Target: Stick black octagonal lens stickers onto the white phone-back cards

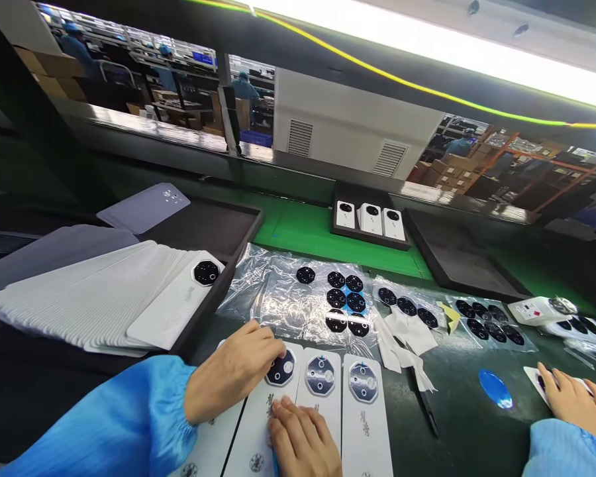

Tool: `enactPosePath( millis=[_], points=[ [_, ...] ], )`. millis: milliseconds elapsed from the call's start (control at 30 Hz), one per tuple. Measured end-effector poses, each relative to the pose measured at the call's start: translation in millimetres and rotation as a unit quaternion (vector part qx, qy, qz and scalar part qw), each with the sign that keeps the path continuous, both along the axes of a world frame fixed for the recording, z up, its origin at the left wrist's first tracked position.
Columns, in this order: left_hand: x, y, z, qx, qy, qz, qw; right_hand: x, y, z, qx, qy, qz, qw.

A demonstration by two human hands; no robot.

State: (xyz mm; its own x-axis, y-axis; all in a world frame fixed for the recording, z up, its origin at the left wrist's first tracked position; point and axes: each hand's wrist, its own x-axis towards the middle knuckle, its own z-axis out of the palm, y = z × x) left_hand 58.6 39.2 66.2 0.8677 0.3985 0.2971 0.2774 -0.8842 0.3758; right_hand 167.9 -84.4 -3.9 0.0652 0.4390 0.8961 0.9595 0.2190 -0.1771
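Several long white panels lie side by side at the bottom centre, one of them at the right end. Each of three has a dark round disc near its top. My left hand bends its closed fingers over the disc of a middle panel; anything pinched there is hidden. Below it, my right hand rests on the same panel, its fingers pressed together. A thin strip of something blue shows beside its fingers, mostly hidden.
A fanned stack of white panels fills the left tray. Black discs lie on clear film. Torn white paper and a black tool are right of the panels. Another person's hand holds a white piece.
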Motion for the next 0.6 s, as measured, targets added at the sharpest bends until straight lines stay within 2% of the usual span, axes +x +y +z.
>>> enactPosePath(
  millis=[100, 167, 433, 600],
  points=[
    [11.5, 11.5, 1.5, -0.089, -0.006, -0.025, 0.996, 0.3, -0.4, 1.7, -0.010, 0.002, 0.008, 1.000],
    [18.6, 16.6, 2.1, -0.109, 0.002, -0.033, 0.993, 1.1, -1.3, 3.0, -0.020, 0.004, 0.013, 1.000],
    [25.9, 24.6, 3.1, -0.128, 0.018, -0.047, 0.990, -0.1, -1.8, 3.8, -0.028, 0.002, 0.025, 0.999],
    [27.0, 26.2, -2.5, -0.101, 0.012, -0.058, 0.993, 5.6, -2.1, 20.8, -0.049, -0.021, 0.042, 0.998]
  ],
)
